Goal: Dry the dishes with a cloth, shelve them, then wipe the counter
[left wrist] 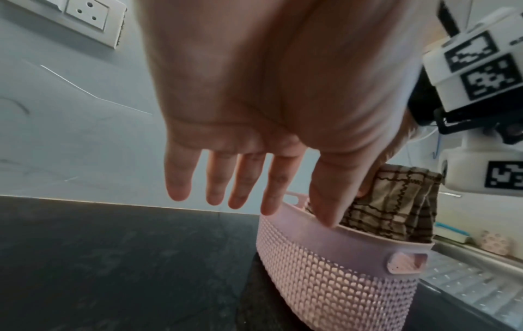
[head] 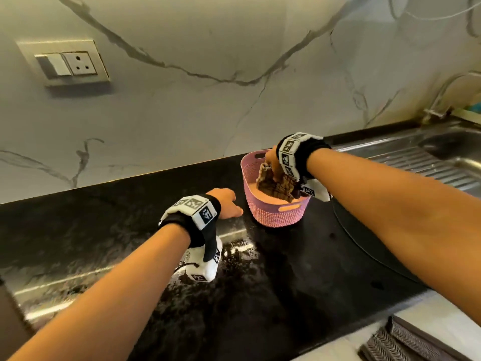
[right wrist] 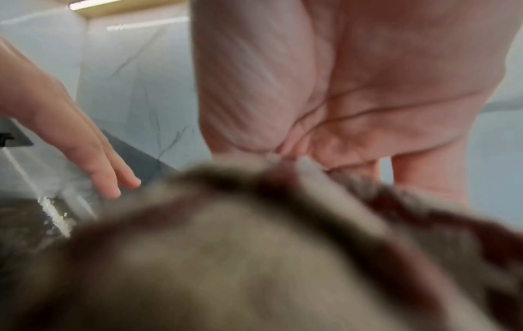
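Right hand (head: 272,158) of mine is pinching the checked cloth (head: 276,186), bunched inside the pink basket (head: 276,214) at the middle right of the head view. I am holding my left hand (left wrist: 254,112) with fingers spread and straight just beside the basket's rim, above the black counter (head: 130,230).

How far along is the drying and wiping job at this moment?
No dishes show on the black counter, so drying and shelving may be done. In hand: the right hand grips the checked cloth in the pink basket; the left hand hovers open. The counter looks streaked, so wiping may remain.
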`<state>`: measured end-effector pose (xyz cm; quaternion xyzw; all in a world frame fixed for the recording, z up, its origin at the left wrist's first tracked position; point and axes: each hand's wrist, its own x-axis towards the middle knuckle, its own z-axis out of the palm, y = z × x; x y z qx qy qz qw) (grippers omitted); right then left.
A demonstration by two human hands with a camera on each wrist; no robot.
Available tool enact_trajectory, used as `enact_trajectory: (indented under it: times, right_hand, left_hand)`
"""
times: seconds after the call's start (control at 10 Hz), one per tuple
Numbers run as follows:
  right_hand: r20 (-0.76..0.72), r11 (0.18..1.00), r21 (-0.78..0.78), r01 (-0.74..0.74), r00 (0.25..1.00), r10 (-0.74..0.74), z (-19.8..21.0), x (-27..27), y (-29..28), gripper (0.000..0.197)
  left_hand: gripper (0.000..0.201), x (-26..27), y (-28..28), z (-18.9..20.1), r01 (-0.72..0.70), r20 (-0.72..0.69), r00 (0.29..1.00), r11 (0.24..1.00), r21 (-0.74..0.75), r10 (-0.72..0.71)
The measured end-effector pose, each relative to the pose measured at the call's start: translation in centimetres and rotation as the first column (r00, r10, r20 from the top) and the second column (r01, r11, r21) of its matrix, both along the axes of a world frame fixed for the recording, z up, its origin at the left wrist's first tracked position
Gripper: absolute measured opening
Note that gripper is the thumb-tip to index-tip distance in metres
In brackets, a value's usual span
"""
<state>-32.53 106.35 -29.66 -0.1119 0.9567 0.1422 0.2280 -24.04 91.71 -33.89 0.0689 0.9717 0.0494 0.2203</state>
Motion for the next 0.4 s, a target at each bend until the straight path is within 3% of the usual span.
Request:
enact_trajectory:
  times: [0.1,0.2,0.3,0.4]
  right_hand:
    - [0.102,0.996,0.084,-0.006,0.995,-0.002,0.8,0.7,-1.0,0.071]
    - [-0.008,0.959,0.283,-0.03,0.999,0.034,0.6,1.1,-1.9,0.086]
    - [-0.022,0.975,0.221,-0.02,0.999,0.025,0.3,3.1,-1.9,0.08]
    - [0.022,0.998,0.001,-0.062,0.998,0.062,1.3,4.2,-1.5,0.043]
  left_hand:
    - [0.056,-0.5,-0.4,-0.6,-0.044,0.006,0.999,0.999,-0.022,0.044]
    - [0.054,-1.0,-1.6,-1.2,-0.1,0.011,0.995,0.994,-0.034,0.1]
    - [0.054,-0.4,-2.7,-1.8,-0.133,0.011,0.991,0.991,-0.026,0.133]
    - [0.055,0.5,-3.3,-3.0,-0.17,0.064,0.983,0.985,-0.015,0.171]
